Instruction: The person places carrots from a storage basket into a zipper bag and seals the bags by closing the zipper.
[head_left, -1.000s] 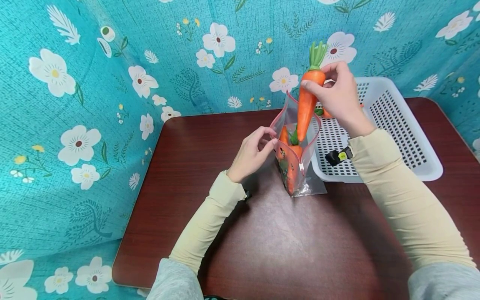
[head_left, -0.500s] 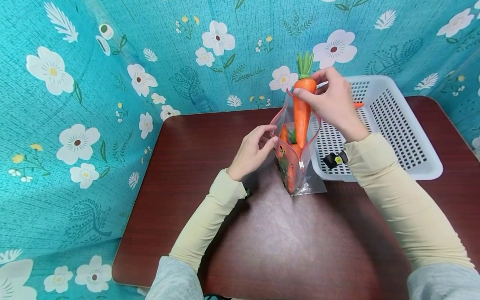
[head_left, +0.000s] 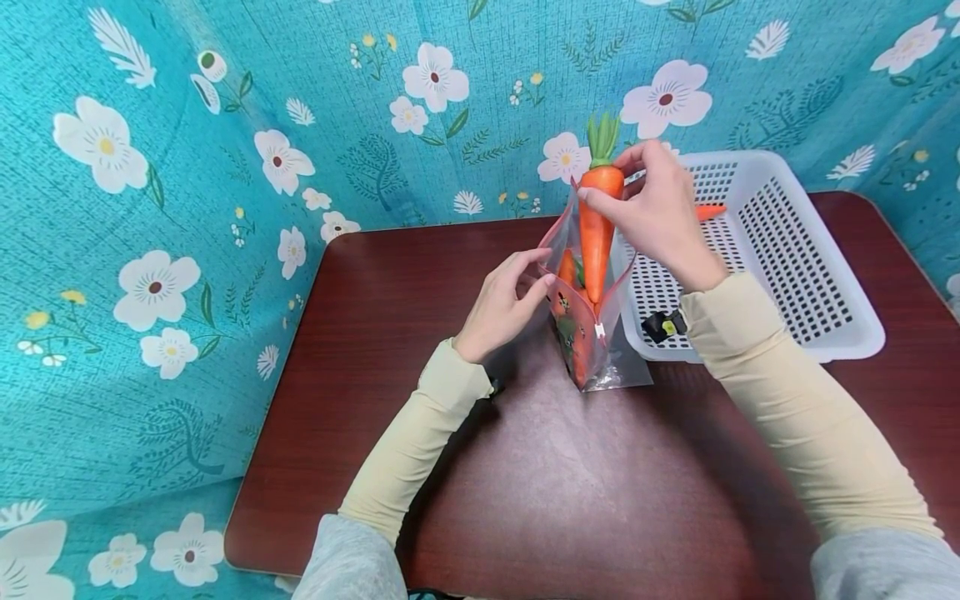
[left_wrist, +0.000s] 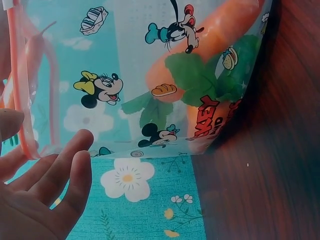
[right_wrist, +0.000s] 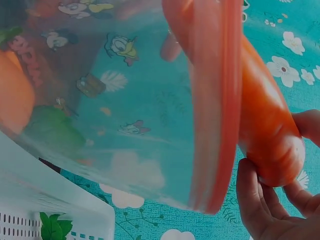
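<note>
A clear zip bag (head_left: pixel 609 292) with a pink rim and cartoon prints stands upright on the table, its mouth spread. My left hand (head_left: pixel 504 304) pinches the bag's left rim between thumb and fingers. My right hand (head_left: pixel 660 208) grips an orange carrot (head_left: pixel 597 242) by its thick upper end, green top upward. The carrot's tapered tip reaches down inside the bag, while the thick end stays above the rim. Other carrots (left_wrist: pixel 227 22) and green leaves (left_wrist: pixel 192 75) lie in the bag's lower part. The right wrist view shows my fingers round the carrot's thick end.
A white slotted plastic basket (head_left: pixel 847 275) stands right of the bag. An orange pointed piece (head_left: pixel 711 212) lies in it, partly behind my right hand, and green leaves (right_wrist: pixel 54 226) show there too. A flowered teal cloth (head_left: pixel 450 125) hangs behind the brown table (head_left: pixel 390 283).
My right hand has moved left and downward with the carrot, lowering its tip deeper into the bag. More of the orange piece in the basket shows. The left hand stays at the rim.
</note>
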